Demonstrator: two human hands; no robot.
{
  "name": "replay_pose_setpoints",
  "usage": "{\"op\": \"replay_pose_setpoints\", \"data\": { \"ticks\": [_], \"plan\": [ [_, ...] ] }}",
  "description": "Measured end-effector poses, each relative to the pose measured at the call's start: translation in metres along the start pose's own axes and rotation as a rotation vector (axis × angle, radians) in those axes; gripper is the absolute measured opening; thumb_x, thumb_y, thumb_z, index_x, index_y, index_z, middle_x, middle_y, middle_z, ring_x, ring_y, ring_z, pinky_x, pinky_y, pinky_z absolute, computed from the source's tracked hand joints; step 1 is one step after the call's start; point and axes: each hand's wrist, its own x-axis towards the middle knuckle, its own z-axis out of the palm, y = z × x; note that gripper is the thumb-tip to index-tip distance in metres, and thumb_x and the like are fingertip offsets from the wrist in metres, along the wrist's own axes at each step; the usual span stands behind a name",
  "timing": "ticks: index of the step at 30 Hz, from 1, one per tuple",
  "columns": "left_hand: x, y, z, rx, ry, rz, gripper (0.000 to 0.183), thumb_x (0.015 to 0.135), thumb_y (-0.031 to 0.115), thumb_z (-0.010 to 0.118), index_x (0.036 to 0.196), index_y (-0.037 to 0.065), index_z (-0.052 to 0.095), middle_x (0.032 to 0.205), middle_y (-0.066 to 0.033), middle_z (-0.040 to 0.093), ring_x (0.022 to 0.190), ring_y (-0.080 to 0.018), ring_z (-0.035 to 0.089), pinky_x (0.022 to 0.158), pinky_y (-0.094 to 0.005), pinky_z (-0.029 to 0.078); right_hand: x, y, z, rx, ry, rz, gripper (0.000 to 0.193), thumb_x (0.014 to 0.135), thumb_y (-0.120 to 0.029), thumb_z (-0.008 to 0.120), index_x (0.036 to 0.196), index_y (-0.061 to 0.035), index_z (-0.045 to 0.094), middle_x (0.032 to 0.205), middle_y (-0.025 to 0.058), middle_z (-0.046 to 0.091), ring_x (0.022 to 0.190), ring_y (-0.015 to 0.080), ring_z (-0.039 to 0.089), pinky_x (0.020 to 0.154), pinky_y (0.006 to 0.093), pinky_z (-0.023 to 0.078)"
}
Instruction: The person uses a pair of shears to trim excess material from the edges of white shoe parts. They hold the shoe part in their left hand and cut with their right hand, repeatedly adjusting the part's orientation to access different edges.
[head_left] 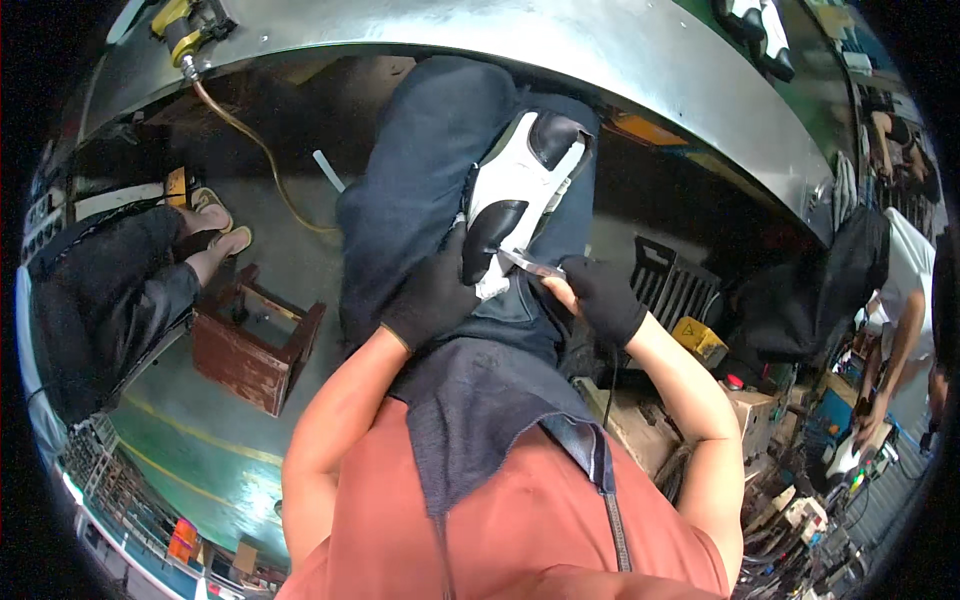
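Note:
A black-and-white shoe upper (535, 182) lies lengthwise on my lap, over dark trousers. My left hand (437, 290), in a black glove, is closed on its near left side by the black end panel. In my right hand (598, 295), also black-gloved with bare skin showing at a fingertip, is a silvery metal hand tool (532, 264) that looks like pincers. The tool's tip touches or nearly touches the near end of the shoe, where pale material (492, 287) hangs out. The exact grip of the left fingers is hidden under the shoe.
A metal bench (560, 40) curves across the far side, with a yellow power tool (185, 35) and hose on it and more shoes (762, 35) beyond. At left are a wooden stool (250, 345) and a seated person's legs (190, 240); at right, a black crate (670, 285) and another person.

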Motion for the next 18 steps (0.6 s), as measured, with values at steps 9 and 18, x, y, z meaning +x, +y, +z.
{"op": "replay_pose_setpoints", "data": {
  "ticks": [9,18],
  "plan": [
    [0.016,0.009,0.006,-0.360,0.067,-0.129,0.057,0.085,0.022,0.064,0.130,-0.003,0.039,0.120,-0.0185,0.052,0.111,-0.0245,0.051,0.095,-0.0332,0.040,0.002,-0.005,-0.003,0.015,-0.154,0.154,0.043,0.090,-0.043,0.052,0.084,-0.0020,0.061,0.079,0.0227,0.062,0.071,0.0397,0.061,0.062,0.0438,0.047],
    [0.019,-0.019,0.025,-0.087,0.237,0.113,0.040,0.087,0.015,0.059,0.122,-0.001,0.048,0.113,-0.0137,0.058,0.105,-0.0203,0.056,0.092,-0.0345,0.043,-0.001,-0.053,-0.080,0.297,-0.167,0.100,0.027,0.089,-0.025,0.057,0.086,0.0014,0.060,0.068,0.0158,0.057,0.061,0.0254,0.054,0.060,0.0348,0.043]
  ]
}}
